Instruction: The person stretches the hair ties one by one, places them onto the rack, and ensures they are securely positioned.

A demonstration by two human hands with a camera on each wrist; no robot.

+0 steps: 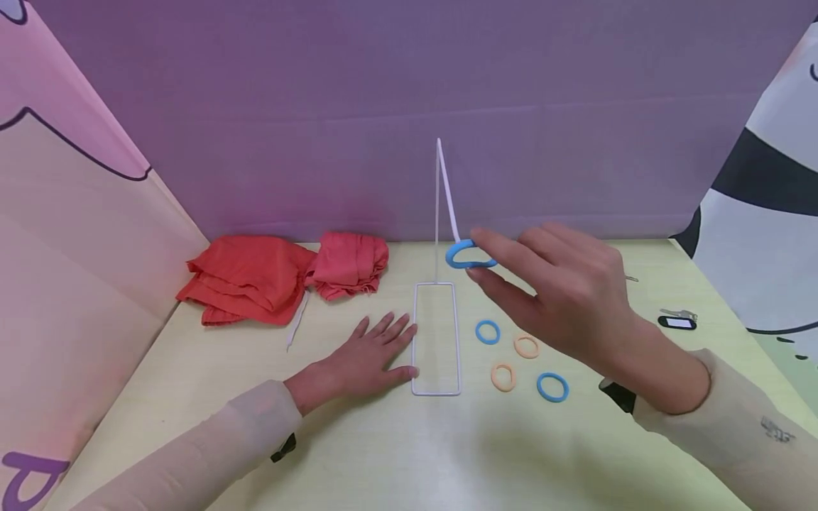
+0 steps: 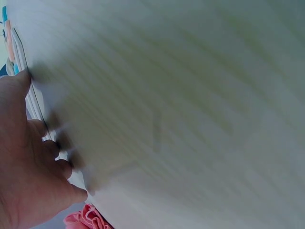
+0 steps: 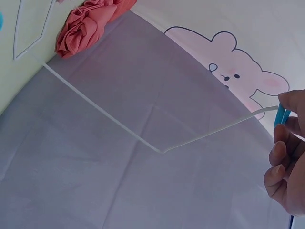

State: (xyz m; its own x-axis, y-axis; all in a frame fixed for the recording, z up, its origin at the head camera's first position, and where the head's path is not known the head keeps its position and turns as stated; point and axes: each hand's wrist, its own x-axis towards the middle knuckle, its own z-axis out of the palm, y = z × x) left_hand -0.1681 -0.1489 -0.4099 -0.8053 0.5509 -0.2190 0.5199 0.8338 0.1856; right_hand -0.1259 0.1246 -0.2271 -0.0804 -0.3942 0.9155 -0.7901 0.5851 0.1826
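Note:
A white wire stand [image 1: 437, 339] has a rectangular base on the pale table [image 1: 383, 454] and a tall upright with a downward-slanting arm. My right hand [image 1: 478, 256] pinches a blue hair ring [image 1: 455, 254] between thumb and forefinger at the tip of that arm. The right wrist view shows the same blue ring [image 3: 281, 116] against the wire arm's end [image 3: 259, 112]. My left hand [image 1: 383, 348] lies flat on the table, its fingers straight and touching the left side of the base. In the left wrist view the left hand [image 2: 24, 157] rests beside the base wire [image 2: 33, 102].
Two blue rings [image 1: 488, 332] [image 1: 552, 387] and two peach rings [image 1: 526, 346] [image 1: 503, 377] lie right of the base. Red cloths [image 1: 249, 278] [image 1: 348, 264] sit at the back left by a white strip [image 1: 297, 328]. A black key tag [image 1: 677, 322] lies far right. Curtains enclose the table.

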